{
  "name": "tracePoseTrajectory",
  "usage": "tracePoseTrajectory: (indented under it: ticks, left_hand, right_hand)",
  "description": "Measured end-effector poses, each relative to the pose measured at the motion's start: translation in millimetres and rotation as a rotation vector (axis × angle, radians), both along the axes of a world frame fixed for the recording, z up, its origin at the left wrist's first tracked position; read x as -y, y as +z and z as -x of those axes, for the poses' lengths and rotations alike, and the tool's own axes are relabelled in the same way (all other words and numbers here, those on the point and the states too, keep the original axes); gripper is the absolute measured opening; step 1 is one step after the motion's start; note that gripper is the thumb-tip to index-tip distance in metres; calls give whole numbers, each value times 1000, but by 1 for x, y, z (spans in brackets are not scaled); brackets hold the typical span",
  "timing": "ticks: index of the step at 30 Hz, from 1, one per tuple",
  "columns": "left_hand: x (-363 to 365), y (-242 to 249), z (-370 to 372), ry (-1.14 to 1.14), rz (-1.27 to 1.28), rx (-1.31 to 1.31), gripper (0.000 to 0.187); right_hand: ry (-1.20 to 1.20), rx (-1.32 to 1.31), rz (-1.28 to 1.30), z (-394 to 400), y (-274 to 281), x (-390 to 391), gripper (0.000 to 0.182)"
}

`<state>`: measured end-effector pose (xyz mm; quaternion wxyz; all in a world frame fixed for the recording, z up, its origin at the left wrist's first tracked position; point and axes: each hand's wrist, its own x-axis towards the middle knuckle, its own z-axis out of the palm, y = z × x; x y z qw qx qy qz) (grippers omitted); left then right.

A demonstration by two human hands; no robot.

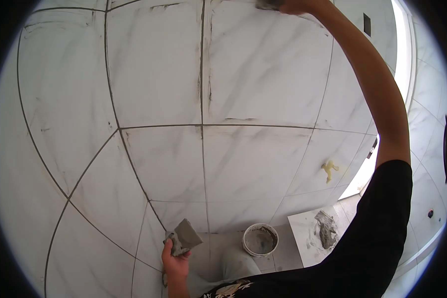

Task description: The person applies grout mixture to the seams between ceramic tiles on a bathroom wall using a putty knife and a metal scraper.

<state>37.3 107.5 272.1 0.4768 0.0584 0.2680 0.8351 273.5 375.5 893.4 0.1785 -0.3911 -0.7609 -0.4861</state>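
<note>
My left hand, low in the view, is closed round a flat trowel smeared with grey paste. At the top edge my right hand is closed on a grey-smeared tool, which is partly cut off by the frame and lies against the tiled wall. Dark grey lines fill several of the joints between the white marbled tiles, and smears run beside some of them.
On the floor stands a white bucket with grey paste inside. Right of it, a white board bears a lump of paste. A yellowish object is on the wall. A dark rectangular opening shows at the upper right.
</note>
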Motion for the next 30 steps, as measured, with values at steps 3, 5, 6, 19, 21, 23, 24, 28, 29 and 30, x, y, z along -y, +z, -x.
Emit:
tracePoseTrajectory:
  ticks: [3,5,6,19,21,23,24,28,29,30]
  left_hand:
    - [5,-2,6,-42,-17,-9,35]
    - [3,0,8,-64,-49,-19,35]
    - [3,2,9,-71,-47,-27,35]
    - [16,-4,8,-67,-88,8,34]
    - [14,4,6,-57,-66,-1,34]
    - [8,10,1,-58,-47,-15,34]
    - [4,11,-2,-28,-23,12,32]
    - [-5,3,-7,5,60,59,29]
    - [-8,1,-7,0,60,54,29]
    - [-9,0,-7,-8,68,41,29]
  right_hand:
    - [-164,-46,67,-23,-4,-7,47]
    - [516,-38,-160,-21,-2,-49,53]
    - [305,-493,152,5,-23,13,59]
    - [506,-129,34,75,-22,7,54]
    - [349,-21,-86,94,5,7,48]
    - [287,48,-108,103,16,3,47]
    - [243,74,-84,103,17,8,45]
    - [43,227,-34,56,27,-4,42]
    - [-10,167,-55,36,21,0,39]
    - [24,135,-39,14,24,-21,42]
